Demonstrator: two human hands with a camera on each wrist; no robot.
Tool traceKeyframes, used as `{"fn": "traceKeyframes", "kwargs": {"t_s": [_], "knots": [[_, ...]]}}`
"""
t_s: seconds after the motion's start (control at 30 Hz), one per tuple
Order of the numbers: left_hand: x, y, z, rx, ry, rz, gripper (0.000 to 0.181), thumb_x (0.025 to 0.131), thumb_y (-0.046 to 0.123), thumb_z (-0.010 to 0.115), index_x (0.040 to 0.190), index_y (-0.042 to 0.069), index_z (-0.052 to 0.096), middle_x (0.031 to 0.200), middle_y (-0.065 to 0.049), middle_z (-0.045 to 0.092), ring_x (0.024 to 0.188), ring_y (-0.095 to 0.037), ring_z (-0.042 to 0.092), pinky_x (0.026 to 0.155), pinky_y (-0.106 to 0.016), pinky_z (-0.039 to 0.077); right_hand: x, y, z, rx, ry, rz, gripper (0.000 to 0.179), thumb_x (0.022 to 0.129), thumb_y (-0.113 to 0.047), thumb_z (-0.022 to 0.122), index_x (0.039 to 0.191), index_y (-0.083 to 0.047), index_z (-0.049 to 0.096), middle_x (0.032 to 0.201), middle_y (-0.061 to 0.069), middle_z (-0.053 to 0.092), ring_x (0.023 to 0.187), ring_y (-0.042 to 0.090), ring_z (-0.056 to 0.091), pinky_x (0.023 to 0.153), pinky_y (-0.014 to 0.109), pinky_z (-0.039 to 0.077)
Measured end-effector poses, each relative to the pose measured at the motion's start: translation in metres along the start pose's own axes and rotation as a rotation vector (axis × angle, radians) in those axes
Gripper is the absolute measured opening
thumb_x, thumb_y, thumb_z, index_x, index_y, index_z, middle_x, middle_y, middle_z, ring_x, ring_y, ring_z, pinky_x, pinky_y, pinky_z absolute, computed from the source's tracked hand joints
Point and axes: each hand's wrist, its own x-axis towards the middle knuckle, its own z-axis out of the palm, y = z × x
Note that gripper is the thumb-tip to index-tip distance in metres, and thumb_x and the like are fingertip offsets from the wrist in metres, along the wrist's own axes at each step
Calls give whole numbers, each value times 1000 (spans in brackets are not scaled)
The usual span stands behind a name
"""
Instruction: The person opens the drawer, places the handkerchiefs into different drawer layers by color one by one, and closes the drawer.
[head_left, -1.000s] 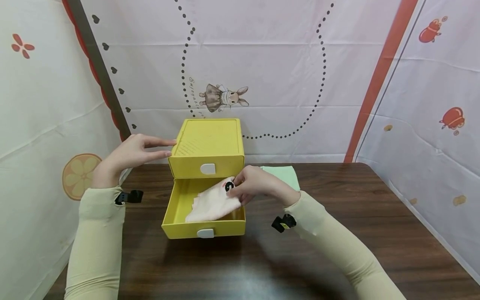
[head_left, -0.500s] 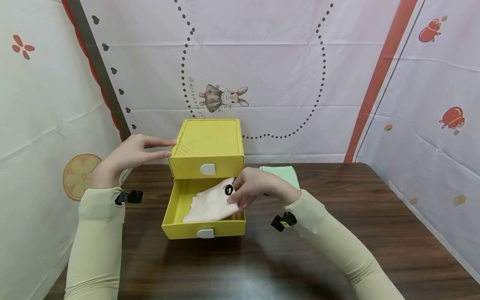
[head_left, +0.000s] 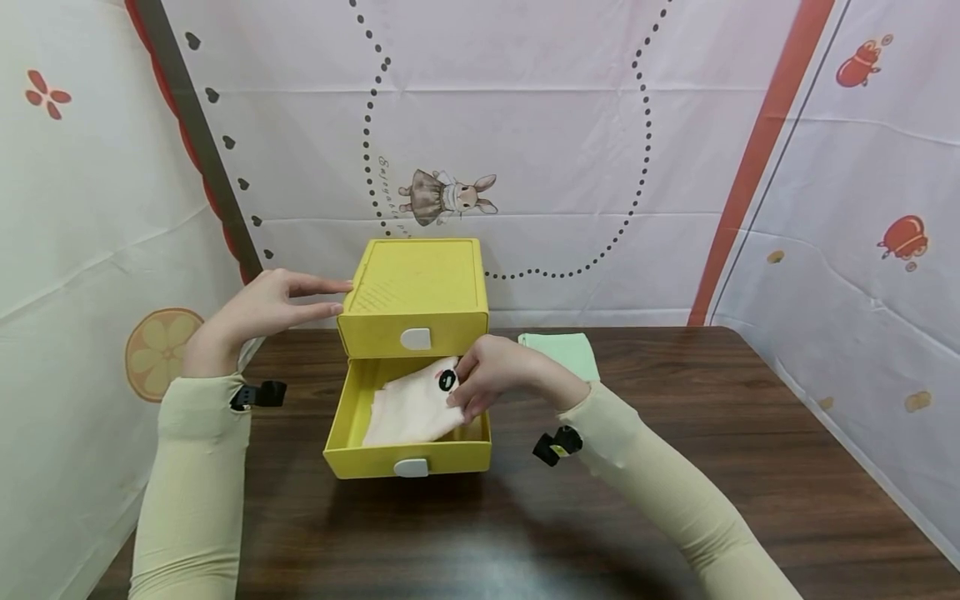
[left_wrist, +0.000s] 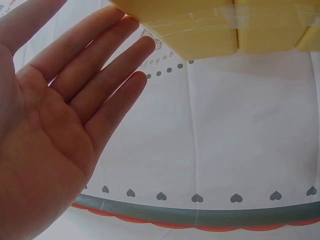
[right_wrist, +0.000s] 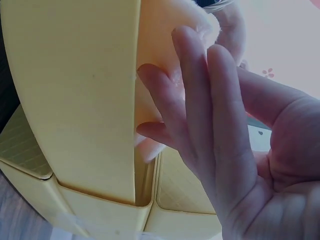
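Observation:
A yellow two-drawer box stands on the dark wooden table, its top drawer closed. The bottom drawer is pulled out toward me. My right hand pinches a folded pale pink cloth with a black spot, and the cloth lies partly inside that drawer. The right wrist view shows the right hand holding the cloth beside the drawer's yellow wall. My left hand touches the box's upper left side with straight fingers. In the left wrist view the left hand reaches the box.
A folded light green cloth lies on the table just right of the box, behind my right hand. Printed fabric walls close in the table at the back, left and right. Bare tabletop spreads to the right and front.
My right hand has moved left and down, carrying the pink cloth further into the open bottom drawer. The left hand and the box have stayed where they were.

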Motion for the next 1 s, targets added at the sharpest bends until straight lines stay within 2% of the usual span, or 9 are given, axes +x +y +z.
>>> {"fn": "traceKeyframes", "kwargs": {"t_s": [0.3, 0.47, 0.63, 0.73, 1.0], "knots": [[-1, 0, 0, -1, 0, -3, 46, 84, 55, 64, 124, 33, 64, 124, -2, 65, 112, -23, 60, 91, -53, 47, 2, -6, 1, -2, 17, 18, 14, 80, -9, 75, 72, 0, 67, 67, 11, 71, 62, 17, 71, 72, 40, 57], [0, -1, 1, 1, 1, 4, 46, 84, 55, 64, 124, 33, 64, 124, -1, 65, 112, -22, 60, 90, -52, 47, 5, -8, 3, 48, 8, 30, 8, 82, -3, 72, 82, 4, 70, 70, 14, 71, 63, 19, 71, 74, 40, 56], [0, 0, 1, 3, 1, 3, 46, 84, 54, 64, 124, 31, 64, 124, -2, 64, 113, -22, 60, 91, -53, 47, 7, -7, 5, 75, 18, 56, 28, 83, 0, 70, 109, 10, 65, 76, 15, 72, 65, 21, 72, 71, 37, 57], [0, 1, 1, 5, 4, 3, 47, 84, 54, 64, 124, 30, 64, 124, -2, 64, 113, -23, 59, 91, -53, 47, 6, -5, 5, 71, 34, 68, 39, 84, -1, 69, 120, 11, 59, 78, 13, 73, 66, 22, 72, 71, 36, 57], [0, 0, 1, 6, 2, 3, 47, 84, 54, 64, 124, 30, 64, 124, -2, 65, 109, -22, 60, 90, -52, 47, 0, -1, 4, 67, 53, 25, 36, 87, -11, 69, 117, 7, 62, 80, 11, 73, 71, 22, 72, 72, 38, 57]]}}
